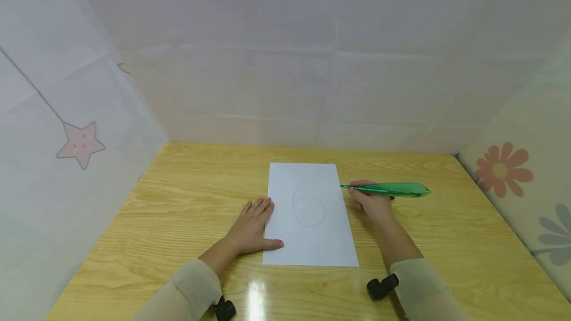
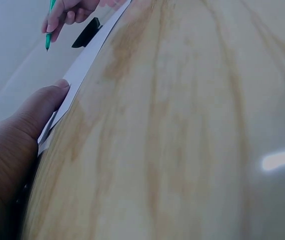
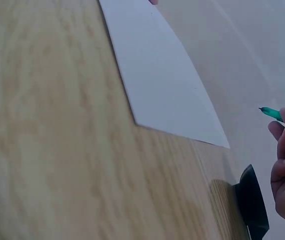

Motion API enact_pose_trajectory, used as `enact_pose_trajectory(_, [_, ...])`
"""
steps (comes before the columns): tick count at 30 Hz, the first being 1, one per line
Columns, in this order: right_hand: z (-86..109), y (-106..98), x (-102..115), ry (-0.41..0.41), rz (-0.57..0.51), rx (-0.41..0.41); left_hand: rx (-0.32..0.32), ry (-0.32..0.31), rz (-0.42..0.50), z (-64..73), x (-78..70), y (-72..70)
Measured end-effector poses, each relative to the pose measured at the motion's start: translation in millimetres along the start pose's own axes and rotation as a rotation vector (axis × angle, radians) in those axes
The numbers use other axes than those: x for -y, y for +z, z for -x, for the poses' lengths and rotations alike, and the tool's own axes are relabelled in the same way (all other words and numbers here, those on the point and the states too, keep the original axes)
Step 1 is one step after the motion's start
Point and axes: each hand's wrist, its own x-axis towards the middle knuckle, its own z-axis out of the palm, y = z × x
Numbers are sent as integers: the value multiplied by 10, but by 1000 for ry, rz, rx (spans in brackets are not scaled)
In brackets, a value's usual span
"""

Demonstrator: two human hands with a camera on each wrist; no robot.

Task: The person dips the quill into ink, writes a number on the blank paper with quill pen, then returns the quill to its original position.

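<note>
A white sheet of paper [image 1: 285, 177] lies on the wooden table with a thin drawn line on it, a tall curve running into a loop like a 6. My left hand [image 1: 250, 229] rests flat over the sheet's left edge, fingers spread and thumb [image 2: 45, 102] on the paper. Off the sheet's upper right side, my right hand [image 1: 372, 203] pinches a green feather pen [image 1: 401, 189]. The pen's tip [image 3: 268, 112] points left and appears raised above the surface. The right wrist view shows only part of that hand.
A small black object [image 3: 252, 200] sits by the right hand, mostly hidden from the head view. The wooden table [image 1: 192, 177] meets pale cloth walls printed with a pink star [image 1: 81, 143] and flowers [image 1: 504, 170]. Black wrist cameras [image 1: 382, 287] hang at both sleeves.
</note>
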Motion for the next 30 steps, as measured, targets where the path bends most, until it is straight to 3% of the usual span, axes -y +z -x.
enact_pose_trajectory(7, [38,-144,-9,-8,62,-34,-10,2,-2,10,11,6])
enact_pose_trajectory(16, [83,-284,-62,-34,-22,-51,-6,-8,-7,20,10,4])
enact_pose_trajectory(24, [122,-397,-85,-38,0,-40,-8,-6,-9,13,6,4])
enact_pose_trajectory(28, [164,-459,-87,-80,38,-29,-12,-5,-3,16,-3,1])
enact_pose_trajectory(30, [202,-490,-99,-137,89,-50,-12,-7,-5,21,-12,-9])
